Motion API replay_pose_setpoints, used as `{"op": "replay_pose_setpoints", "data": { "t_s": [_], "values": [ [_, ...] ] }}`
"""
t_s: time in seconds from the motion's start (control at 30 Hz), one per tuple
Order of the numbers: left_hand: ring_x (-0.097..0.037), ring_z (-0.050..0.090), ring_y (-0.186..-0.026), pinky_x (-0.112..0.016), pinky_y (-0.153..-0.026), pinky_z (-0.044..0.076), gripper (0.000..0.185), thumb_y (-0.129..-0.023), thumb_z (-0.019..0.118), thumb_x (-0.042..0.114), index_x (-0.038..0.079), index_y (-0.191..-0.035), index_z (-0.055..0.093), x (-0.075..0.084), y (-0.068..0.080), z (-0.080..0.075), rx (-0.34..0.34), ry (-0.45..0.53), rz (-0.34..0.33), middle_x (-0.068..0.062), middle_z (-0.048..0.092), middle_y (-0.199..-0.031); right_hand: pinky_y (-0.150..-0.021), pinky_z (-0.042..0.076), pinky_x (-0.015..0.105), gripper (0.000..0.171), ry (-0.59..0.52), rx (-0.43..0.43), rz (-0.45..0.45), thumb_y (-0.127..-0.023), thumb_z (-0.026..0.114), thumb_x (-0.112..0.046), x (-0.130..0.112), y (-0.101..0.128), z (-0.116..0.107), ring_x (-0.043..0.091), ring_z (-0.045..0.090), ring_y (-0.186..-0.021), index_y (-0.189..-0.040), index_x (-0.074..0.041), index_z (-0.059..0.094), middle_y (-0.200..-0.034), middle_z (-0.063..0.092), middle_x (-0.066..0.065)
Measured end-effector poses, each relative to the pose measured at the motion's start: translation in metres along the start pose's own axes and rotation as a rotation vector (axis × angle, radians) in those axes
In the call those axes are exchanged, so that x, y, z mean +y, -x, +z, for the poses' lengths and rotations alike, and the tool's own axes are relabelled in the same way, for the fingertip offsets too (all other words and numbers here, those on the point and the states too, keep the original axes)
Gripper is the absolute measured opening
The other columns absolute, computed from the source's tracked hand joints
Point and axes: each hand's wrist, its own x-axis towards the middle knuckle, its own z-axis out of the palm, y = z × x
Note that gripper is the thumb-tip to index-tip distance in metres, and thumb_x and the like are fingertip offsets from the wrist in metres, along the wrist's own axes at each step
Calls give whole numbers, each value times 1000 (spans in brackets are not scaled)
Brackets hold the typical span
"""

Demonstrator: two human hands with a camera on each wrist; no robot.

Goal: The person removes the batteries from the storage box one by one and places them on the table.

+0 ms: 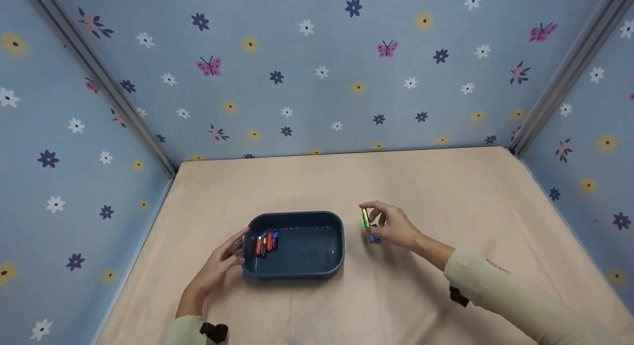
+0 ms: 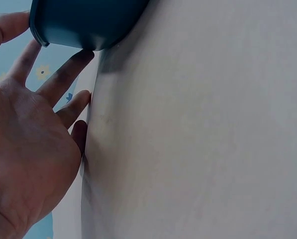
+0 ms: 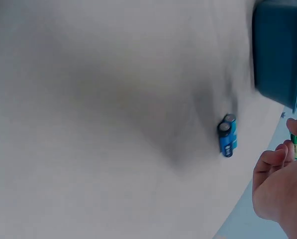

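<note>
A dark blue tray (image 1: 297, 274) stands on the cloth, with several red, dark and blue batteries (image 1: 269, 242) lying side by side at its left end. My left hand (image 1: 220, 261) rests its fingertips against the tray's left side; the left wrist view shows spread, fairly straight fingers (image 2: 63, 78) at the outer wall. Right of the tray, my right hand (image 1: 396, 227) pinches a green battery (image 1: 365, 218) between thumb and fingers, raised above the cloth. Below that hand lie two blue batteries (image 3: 227, 135), side by side, partly hidden by it in the head view.
A pale peach cloth (image 1: 317, 181) covers the table. Blue flowered panels (image 1: 322, 87) enclose the back and both sides, with grey metal posts (image 1: 564, 77) at the rear corners.
</note>
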Motion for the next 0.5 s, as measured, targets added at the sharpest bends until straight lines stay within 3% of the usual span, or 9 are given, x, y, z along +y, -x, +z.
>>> {"op": "replay_pose_setpoints", "data": {
  "t_s": [0.17,0.5],
  "values": [
    [-50,33,-172,-70,-137,28,77,-106,58,6,21,-178,37,0,1,1,-1,7,-2,-19,34,-186,-75,44,22,60,-3,13,58,-93,82,1,10,9,-12,16,54,-87,-151,-3,67,-107,72,16],
    [-50,30,-173,-71,-138,25,76,-107,58,7,23,-178,36,2,2,1,-11,7,-10,-19,31,-187,-73,46,21,62,-24,-2,65,-90,76,9,34,21,-14,13,56,-84,-151,3,65,-108,73,18]
  ]
}}
